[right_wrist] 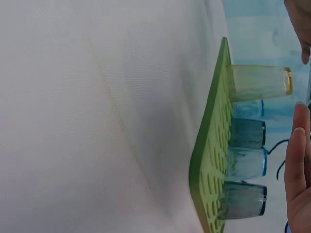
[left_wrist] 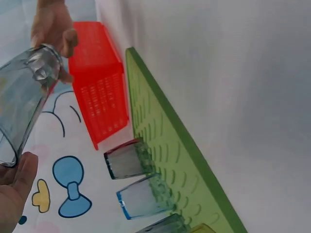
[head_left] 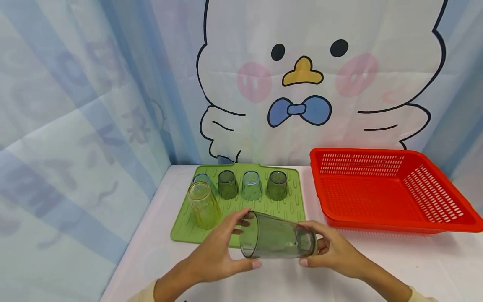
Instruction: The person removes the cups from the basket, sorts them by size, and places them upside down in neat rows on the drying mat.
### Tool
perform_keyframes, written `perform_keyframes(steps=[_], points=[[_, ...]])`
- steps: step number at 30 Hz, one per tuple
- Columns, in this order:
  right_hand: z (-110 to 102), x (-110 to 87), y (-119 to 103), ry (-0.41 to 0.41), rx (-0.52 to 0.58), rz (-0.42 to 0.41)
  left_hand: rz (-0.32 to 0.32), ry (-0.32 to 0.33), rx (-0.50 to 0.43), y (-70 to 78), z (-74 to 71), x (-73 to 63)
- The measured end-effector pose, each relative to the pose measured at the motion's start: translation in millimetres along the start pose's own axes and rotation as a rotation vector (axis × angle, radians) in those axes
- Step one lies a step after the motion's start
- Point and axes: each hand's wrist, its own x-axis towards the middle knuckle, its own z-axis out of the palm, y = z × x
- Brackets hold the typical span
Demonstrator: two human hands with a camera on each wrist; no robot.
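A tall smoky grey-green drinking glass lies on its side in the air between my two hands, its mouth toward the left. My left hand holds it at the rim end, thumb below and fingers at the upper edge. My right hand grips the base end, fingers behind and thumb underneath. In the left wrist view, the glass shows its thick base near the right hand. Behind it, a tall yellow glass stands mouth up on a green drying mat.
Several short glasses stand in a row along the mat's back: a grey one, a light blue one and another grey one among them. A red plastic basket sits at the right. A printed curtain hangs behind the white table.
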Motion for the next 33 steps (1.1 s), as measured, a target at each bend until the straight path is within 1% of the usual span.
perform_keyframes(steps=[2, 6, 10, 13, 18, 21, 23, 27, 30, 33], points=[[-2, -1.3, -3, 0.02, -0.011, -0.005, -0.048, -0.015, 0.006, -3.0, 0.3, 0.5], [-3, -2.9, -6, 0.046, -0.02, -0.026, -0.109, -0.045, 0.023, -9.5, 1.5, 1.0], [-1, -3.3, -8, 0.082, -0.017, -0.046, -0.131, -0.053, 0.026, -16.0, 3.7, 0.1], [2, -2.2, -9, 0.096, 0.0, -0.088, -0.139, -0.059, 0.018, -21.4, 6.3, -1.5], [5, 1.1, -14, 0.071, 0.068, -0.188, -0.157, -0.083, 0.009, -29.4, 10.8, -4.2], [6, 3.1, -19, 0.061, 0.083, -0.229, -0.182, -0.1, 0.009, -32.2, 12.5, -5.5], [6, 4.1, -21, 0.058, 0.085, -0.241, -0.207, -0.11, 0.003, -33.0, 12.6, -6.7], [4, 5.0, -24, 0.051, 0.096, -0.241, -0.248, -0.122, 0.005, -35.8, 7.5, -10.3], [1, 4.8, -26, 0.052, 0.091, -0.225, -0.285, -0.145, 0.024, -42.0, -2.2, -14.3], [-1, 4.2, -25, 0.063, 0.071, -0.208, -0.304, -0.187, 0.034, -51.9, -15.0, -21.3]])
